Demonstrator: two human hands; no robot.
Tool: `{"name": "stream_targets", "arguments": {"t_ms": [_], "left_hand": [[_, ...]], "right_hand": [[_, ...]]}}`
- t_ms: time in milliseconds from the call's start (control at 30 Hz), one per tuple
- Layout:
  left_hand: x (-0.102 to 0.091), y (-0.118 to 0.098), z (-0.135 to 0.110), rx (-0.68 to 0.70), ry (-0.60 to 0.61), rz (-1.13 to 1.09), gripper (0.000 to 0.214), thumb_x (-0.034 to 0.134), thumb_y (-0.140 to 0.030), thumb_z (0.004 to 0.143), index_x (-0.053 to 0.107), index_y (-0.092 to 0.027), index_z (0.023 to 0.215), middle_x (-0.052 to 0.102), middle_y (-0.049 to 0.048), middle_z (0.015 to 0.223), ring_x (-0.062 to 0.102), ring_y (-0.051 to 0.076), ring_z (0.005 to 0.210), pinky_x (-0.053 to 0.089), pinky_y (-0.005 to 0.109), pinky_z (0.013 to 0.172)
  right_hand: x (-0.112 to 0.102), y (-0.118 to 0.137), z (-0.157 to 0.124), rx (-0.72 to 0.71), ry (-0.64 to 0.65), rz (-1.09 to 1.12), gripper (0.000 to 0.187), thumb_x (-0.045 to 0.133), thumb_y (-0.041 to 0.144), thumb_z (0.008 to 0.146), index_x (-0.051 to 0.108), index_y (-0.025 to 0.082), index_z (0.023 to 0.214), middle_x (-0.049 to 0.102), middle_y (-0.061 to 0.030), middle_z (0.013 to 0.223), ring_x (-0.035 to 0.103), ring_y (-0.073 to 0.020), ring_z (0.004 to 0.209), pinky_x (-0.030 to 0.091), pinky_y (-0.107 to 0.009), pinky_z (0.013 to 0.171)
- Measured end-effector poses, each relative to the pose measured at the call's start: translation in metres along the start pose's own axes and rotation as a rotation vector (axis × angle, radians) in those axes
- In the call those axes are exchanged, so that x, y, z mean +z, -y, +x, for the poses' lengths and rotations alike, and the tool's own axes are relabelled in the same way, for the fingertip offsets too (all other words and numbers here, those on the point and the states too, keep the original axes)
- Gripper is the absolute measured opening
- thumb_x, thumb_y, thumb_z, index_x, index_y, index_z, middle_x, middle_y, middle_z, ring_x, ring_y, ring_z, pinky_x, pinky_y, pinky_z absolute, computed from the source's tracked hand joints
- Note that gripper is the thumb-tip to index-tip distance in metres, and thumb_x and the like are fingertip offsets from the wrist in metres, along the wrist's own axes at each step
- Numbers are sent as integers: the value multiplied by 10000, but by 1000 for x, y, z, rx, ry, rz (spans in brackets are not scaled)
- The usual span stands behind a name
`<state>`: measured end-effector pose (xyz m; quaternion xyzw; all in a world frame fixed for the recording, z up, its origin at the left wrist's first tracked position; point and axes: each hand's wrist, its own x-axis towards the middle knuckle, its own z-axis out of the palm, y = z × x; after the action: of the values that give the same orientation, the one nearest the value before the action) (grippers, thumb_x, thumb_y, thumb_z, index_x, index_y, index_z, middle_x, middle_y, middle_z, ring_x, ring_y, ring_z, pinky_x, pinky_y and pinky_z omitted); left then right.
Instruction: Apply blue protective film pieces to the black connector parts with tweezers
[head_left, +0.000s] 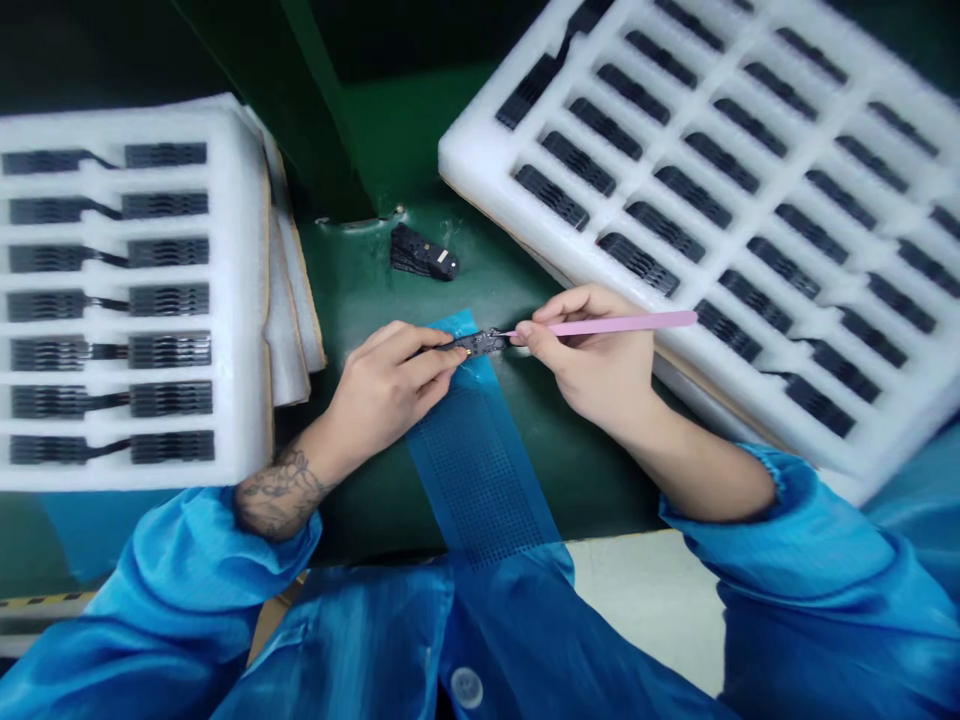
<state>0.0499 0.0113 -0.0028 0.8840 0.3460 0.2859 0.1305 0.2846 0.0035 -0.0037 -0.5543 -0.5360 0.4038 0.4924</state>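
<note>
Between the thumb and fingers of my left hand [397,385] is a small black electronic part [484,345], held over the top end of a blue perforated sheet [487,470]. My right hand [596,355] pinches pink tweezers [622,324], whose tips touch or nearly touch the part's right end. Just beyond my hands, a small stack of similar black parts [424,252] lies fanned on the green table. The exact spot under the tweezer tips is too small to make out.
At the left stands a stack of white foam trays [238,300] with black parts in slots. A larger white foam tray [480,150] with many slotted black parts sits at the right, close to my right forearm. A green post [300,110] rises from the table [352,270] behind.
</note>
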Motion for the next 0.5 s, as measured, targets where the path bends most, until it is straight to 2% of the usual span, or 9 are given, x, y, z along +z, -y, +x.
{"name": "stream_targets", "arguments": {"t_ms": [500], "left_hand": [[0,-1,0,-20,10,-11,141,677,-154,921,715,-186,1053,734,64,1083,699,183,960,596,350,857]], "right_hand": [[-2,-1,0,17,16,-60,153,803,282,817,670,206,820,726,-16,772,709,-178,715,548,-300,612]]}}
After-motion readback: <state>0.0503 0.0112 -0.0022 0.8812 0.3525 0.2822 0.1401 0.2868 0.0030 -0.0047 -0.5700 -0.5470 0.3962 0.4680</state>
